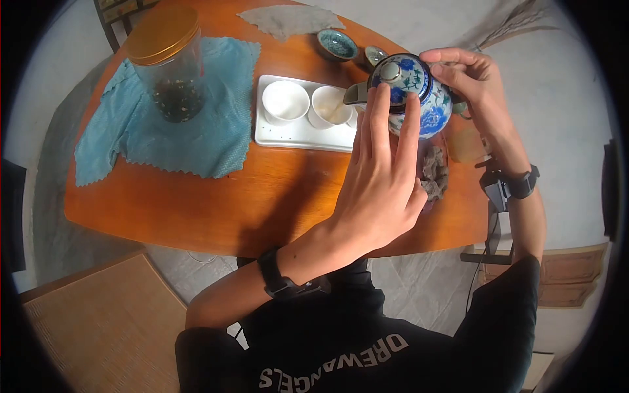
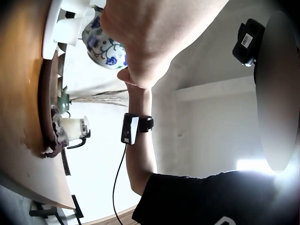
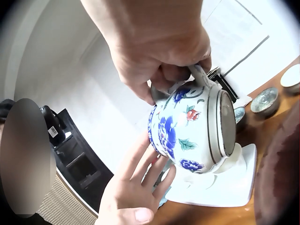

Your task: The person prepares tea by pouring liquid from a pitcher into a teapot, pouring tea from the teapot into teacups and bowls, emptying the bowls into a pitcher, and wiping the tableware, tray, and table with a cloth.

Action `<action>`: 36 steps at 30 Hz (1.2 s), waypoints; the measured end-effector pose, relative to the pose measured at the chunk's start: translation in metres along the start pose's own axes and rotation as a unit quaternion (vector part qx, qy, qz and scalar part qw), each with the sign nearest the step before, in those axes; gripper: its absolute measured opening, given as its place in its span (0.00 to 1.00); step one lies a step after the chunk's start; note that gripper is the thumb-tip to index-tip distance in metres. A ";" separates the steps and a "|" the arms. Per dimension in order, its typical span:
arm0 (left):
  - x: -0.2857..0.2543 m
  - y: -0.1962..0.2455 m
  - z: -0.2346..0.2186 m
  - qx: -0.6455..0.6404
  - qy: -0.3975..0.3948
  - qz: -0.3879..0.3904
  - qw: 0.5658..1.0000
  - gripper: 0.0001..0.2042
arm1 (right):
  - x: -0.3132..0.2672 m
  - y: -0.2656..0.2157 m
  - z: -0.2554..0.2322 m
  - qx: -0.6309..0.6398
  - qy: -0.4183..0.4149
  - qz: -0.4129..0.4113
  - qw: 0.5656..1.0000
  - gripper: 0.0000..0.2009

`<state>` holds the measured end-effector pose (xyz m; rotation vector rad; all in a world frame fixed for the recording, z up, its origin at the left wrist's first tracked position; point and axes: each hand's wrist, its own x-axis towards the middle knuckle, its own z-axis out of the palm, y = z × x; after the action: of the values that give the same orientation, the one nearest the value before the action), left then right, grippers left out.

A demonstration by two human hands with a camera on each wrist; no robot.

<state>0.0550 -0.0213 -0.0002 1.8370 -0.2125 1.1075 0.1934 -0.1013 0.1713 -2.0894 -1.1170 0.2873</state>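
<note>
A blue-and-white floral teapot (image 1: 426, 108) hangs tilted above the table, its spout over the right one of two white cups (image 1: 331, 105). My right hand (image 1: 462, 75) grips the teapot's handle from the right side. My left hand (image 1: 388, 154) lies with straight fingers on the lid (image 1: 395, 71). In the right wrist view the teapot (image 3: 192, 126) shows its base, with my right hand (image 3: 159, 56) curled on the handle and my left hand (image 3: 136, 183) spread against its side. The second cup (image 1: 285, 101) stands to the left on the same white tray (image 1: 295, 139).
A gold-lidded jar (image 1: 167, 62) stands on a blue cloth (image 1: 196, 137) at the left. Two small glazed cups (image 1: 337, 44) and a grey cloth (image 1: 291, 19) lie at the far edge. A dark lump (image 1: 436, 173) sits under the teapot. A glass pitcher (image 2: 72, 129) stands by the right edge.
</note>
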 end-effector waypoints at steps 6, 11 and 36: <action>-0.007 0.001 0.000 -0.009 0.000 0.008 1.000 0.52 | -0.007 -0.007 0.006 -0.061 0.006 -0.047 0.997 0.12; -0.002 0.003 -0.004 -0.012 -0.009 0.002 1.000 0.51 | -0.011 0.023 0.007 -0.023 0.072 -0.060 0.995 0.11; 0.010 -0.009 -0.015 0.035 0.121 -0.038 0.991 0.49 | 0.095 -0.026 0.025 -0.076 -0.171 -0.176 0.966 0.09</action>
<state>0.0567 -0.0018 0.0035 1.7387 0.0376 1.2858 0.2213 -0.0045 0.1846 -1.9679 -1.7386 0.4089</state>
